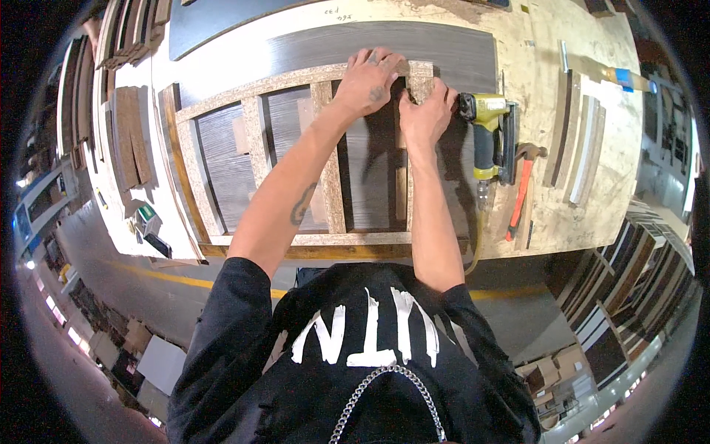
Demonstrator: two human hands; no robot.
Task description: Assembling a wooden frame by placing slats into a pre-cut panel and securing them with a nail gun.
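A ladder-like frame of particleboard strips (256,140) lies on a dark wood-grain panel (444,46) in front of me. My left hand (372,83) is closed over the frame's far rail, close to its far right corner, fingers curled over the edge. Beside it, my right hand (427,118) is closed around the upper part of the right-hand strip, thumb on one side and fingers on the other. Both hands hide part of that corner joint. Just right of my right hand lies a yellow and black nail gun (487,137) with a hose attached.
An orange-handled hammer (522,194) rests right of the nail gun. Loose strips (584,148) lie at the table's right; brown boards (132,137) and a small green-and-white box (146,214) are on the left. A dark blue panel (214,26) sits at the far side.
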